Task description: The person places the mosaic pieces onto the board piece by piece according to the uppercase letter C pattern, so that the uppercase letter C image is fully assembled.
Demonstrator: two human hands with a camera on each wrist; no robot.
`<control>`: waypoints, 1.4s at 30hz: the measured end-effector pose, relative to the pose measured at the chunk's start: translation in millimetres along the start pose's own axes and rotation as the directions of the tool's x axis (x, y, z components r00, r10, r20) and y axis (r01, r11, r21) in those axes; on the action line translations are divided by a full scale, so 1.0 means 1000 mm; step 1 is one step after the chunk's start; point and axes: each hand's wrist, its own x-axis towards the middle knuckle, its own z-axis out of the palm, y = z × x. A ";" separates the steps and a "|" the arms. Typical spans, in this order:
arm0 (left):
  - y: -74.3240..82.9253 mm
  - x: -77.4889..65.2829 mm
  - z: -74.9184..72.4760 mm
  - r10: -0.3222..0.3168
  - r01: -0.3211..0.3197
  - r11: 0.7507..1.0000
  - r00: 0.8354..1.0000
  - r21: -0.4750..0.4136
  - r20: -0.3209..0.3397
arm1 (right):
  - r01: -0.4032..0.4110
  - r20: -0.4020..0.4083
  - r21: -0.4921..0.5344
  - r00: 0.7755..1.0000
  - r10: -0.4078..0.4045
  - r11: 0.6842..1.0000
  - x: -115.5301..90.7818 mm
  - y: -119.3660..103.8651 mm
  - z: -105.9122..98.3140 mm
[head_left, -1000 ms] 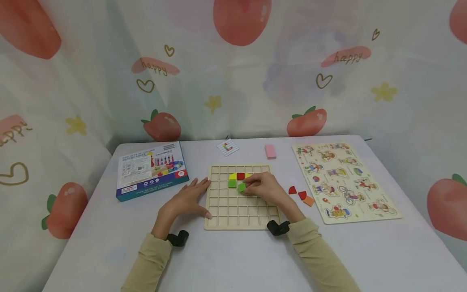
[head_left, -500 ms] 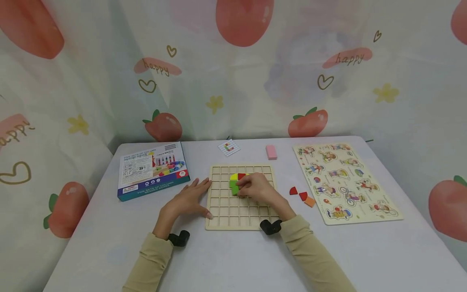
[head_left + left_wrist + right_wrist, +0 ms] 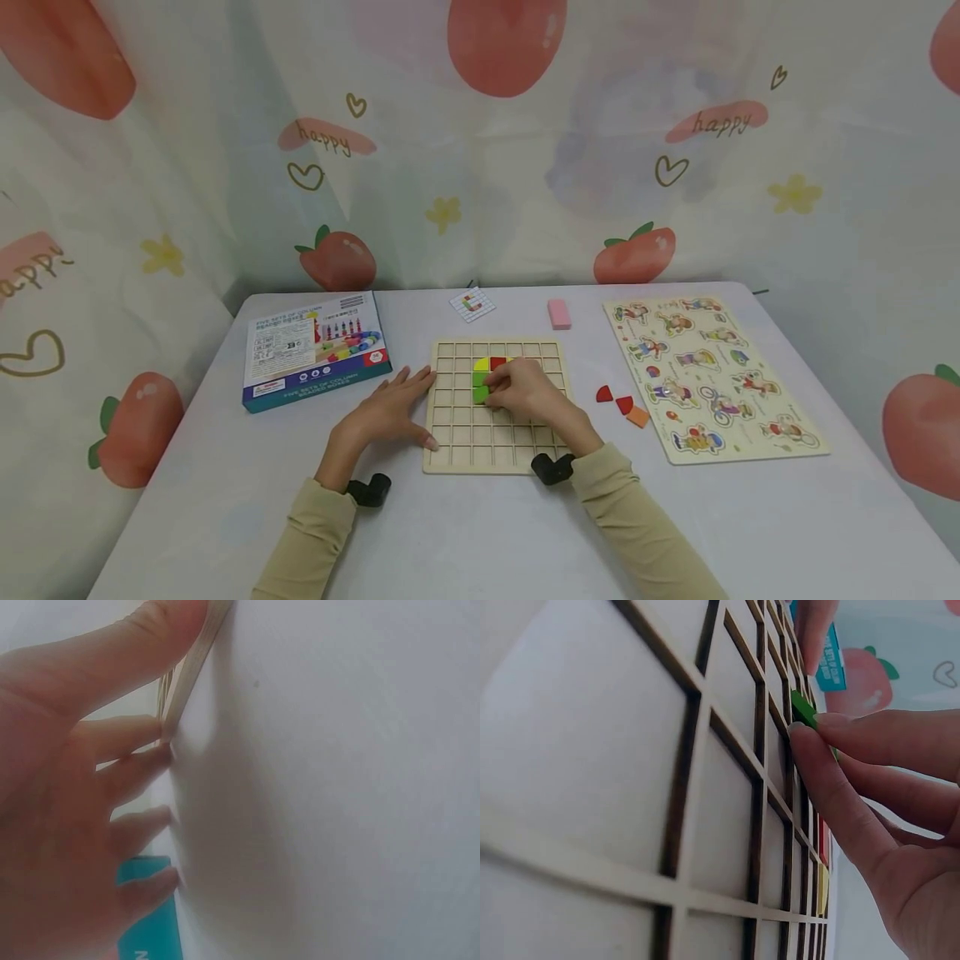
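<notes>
A wooden grid board (image 3: 450, 470) lies on the table in front of me. My right hand (image 3: 531, 392) is over its middle, thumb and fingertips pinching a green block (image 3: 804, 710) that sits tilted at a cell in the right wrist view. Directly above it in the head view is another green block (image 3: 480, 379), with a yellow piece (image 3: 482, 364) and a red block (image 3: 498, 363) in the row beyond. Part of that row is hidden behind my fingers. My left hand (image 3: 386, 412) rests at the board's left edge, fingers spread, its thumb (image 3: 172, 630) touching the edge.
Two red quarter-round pieces (image 3: 604, 393) and an orange block (image 3: 637, 417) lie right of the board. Beyond them is a picture puzzle board (image 3: 720, 450). A patterned card (image 3: 472, 305) and a pink block (image 3: 558, 314) lie behind, a box (image 3: 315, 350) at left.
My right hand has moved left and slightly down with the green block, bringing it into line below the other green one. The left hand stays at the board's edge.
</notes>
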 end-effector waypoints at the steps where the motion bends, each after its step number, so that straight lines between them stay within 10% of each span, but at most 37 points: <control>1: 0.000 0.000 0.000 0.000 0.000 1.000 1.000 0.002 0.000 | -0.002 0.001 -0.003 1.000 0.002 1.000 0.000 0.000 0.000; 19: 0.000 0.001 -0.001 0.007 -0.007 1.000 1.000 -0.001 0.003 | 0.024 -0.020 0.001 1.000 -0.024 1.000 -0.009 0.006 -0.009; 42: 0.001 0.001 0.001 0.000 0.000 1.000 1.000 0.007 0.004 | -0.007 -0.154 -0.023 0.988 0.004 1.000 -0.048 0.066 -0.059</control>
